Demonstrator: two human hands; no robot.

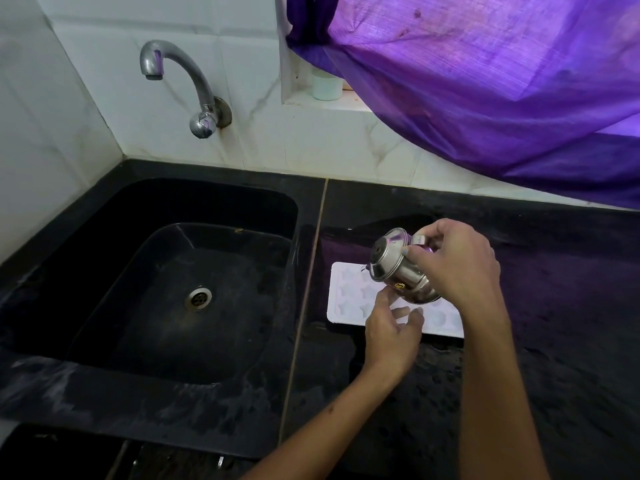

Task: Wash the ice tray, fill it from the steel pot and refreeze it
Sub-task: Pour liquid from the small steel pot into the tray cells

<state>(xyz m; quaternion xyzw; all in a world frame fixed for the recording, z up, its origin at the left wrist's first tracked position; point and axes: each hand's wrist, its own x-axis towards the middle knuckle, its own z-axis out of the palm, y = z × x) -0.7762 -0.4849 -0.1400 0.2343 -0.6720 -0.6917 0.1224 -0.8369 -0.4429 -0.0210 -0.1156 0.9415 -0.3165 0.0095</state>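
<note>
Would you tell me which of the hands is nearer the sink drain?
Left. The left hand rests over the ice tray, closer to the sink drain; the right hand holds the steel pot farther right.

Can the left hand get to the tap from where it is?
Probably yes. The left hand rests open on the tray and holds nothing. Only the bare sink lies between it and the tap. The right hand is busy tipping the pot.

We are showing two bare forearms, no sleeves; our right hand [457, 261] is wearing pale blue nail polish.
</note>
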